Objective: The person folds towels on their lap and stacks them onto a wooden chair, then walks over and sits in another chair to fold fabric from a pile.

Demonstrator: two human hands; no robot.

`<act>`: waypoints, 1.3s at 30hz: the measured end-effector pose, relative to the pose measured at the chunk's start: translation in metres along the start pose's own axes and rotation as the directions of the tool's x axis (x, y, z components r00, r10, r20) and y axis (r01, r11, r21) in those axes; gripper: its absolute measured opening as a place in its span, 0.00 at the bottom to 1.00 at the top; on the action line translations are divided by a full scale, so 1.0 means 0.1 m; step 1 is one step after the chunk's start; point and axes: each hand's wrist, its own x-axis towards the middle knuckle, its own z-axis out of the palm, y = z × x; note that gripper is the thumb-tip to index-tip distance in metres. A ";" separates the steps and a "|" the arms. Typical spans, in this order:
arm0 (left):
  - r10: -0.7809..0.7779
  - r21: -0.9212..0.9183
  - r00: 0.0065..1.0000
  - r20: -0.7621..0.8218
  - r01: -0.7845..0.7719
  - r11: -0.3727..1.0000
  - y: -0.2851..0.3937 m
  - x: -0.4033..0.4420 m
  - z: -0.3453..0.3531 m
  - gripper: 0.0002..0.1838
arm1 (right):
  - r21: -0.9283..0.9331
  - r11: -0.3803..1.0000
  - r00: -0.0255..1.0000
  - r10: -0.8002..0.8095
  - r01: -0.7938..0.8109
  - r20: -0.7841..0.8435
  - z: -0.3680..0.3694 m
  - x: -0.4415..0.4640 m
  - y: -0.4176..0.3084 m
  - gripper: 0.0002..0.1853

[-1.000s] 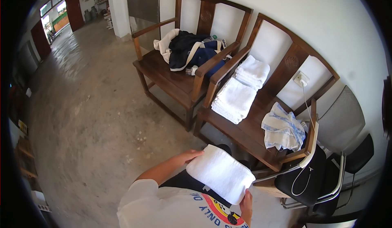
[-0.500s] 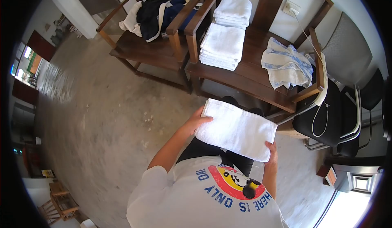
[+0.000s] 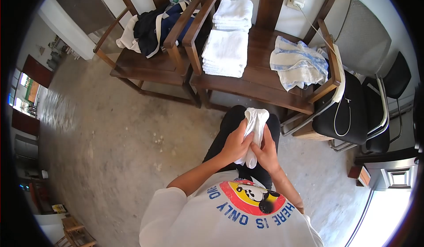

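Observation:
A white towel [image 3: 256, 116], bunched into a narrow bundle, is between my two hands above my lap. My left hand [image 3: 236, 146] grips its left side, thumb over the front. On the other side my right hand [image 3: 266, 152] holds it with fingers wrapped round and the thumb near the left thumb. Two stacks of folded white towels, a nearer one [image 3: 225, 52] and a farther one [image 3: 233, 13], lie on the wooden chair in front of me. A crumpled blue-and-white cloth [image 3: 298, 62] is on the same seat, to the right.
A second wooden chair [image 3: 145, 70] at the left bears dark and cream clothes [image 3: 150, 29]. Black chairs with metal frames [image 3: 340, 114] stand at the right. A white cable hangs from a wall socket [image 3: 296, 1]. At the lower left is small wooden furniture [image 3: 77, 231].
The towel, held out flat and wide before, is now gathered into a narrow bundle. My hands have come together around it. The view has tilted down and shifted.

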 end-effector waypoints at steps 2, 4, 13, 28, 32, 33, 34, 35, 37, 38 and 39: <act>-0.022 0.010 1.000 0.014 0.022 1.000 -0.04 -0.03 0.01 0.24 | -0.085 0.994 0.998 -0.061 0.062 0.014 0.00 -0.02 0.00 0.38; -0.058 0.038 0.998 0.022 0.057 0.998 -0.04 -0.04 0.01 0.24 | -0.131 0.987 0.995 -0.088 0.094 0.054 0.00 -0.03 0.02 0.41; -0.023 -0.046 0.991 0.135 0.030 0.998 0.00 0.13 -0.17 0.40 | 0.230 0.971 0.934 -0.015 -0.073 0.358 -0.09 0.00 0.03 0.51; -0.122 -0.587 0.945 0.305 0.287 0.757 -0.01 0.46 -0.41 0.31 | 0.400 0.904 0.973 0.207 -0.151 -0.102 -0.70 0.27 0.28 0.22; -0.072 -0.779 0.913 0.401 0.381 0.498 0.08 0.73 -0.59 0.28 | 0.752 0.590 0.953 0.236 -0.295 0.190 -0.56 0.26 0.33 0.38; -0.080 -0.788 0.904 0.421 0.408 0.462 0.10 0.79 -0.60 0.29 | 0.720 0.577 0.918 0.318 -0.386 0.237 -0.54 0.25 0.36 0.47; -0.086 -0.796 0.894 0.440 0.432 0.424 0.11 0.84 -0.60 0.29 | 0.758 0.532 0.921 0.304 -0.377 0.245 -0.52 0.28 0.39 0.45; -0.111 -0.775 0.895 0.433 0.432 0.462 0.10 0.85 -0.58 0.31 | 0.791 0.487 0.924 0.288 -0.369 0.253 -0.50 0.32 0.41 0.44; -0.152 -0.730 0.904 0.400 0.415 0.544 0.04 0.89 -0.58 0.34 | 0.762 0.512 0.912 0.317 -0.396 0.261 -0.47 0.46 0.33 0.38; -0.168 -0.690 0.900 0.403 0.419 0.590 0.00 0.89 -0.61 0.35 | 0.695 0.577 0.897 0.361 -0.429 0.254 -0.46 0.52 0.27 0.35; -0.184 -0.648 0.897 0.402 0.420 0.636 -0.04 0.86 -0.65 0.37 | 0.668 0.619 0.906 0.360 -0.412 0.225 -0.44 0.56 0.26 0.35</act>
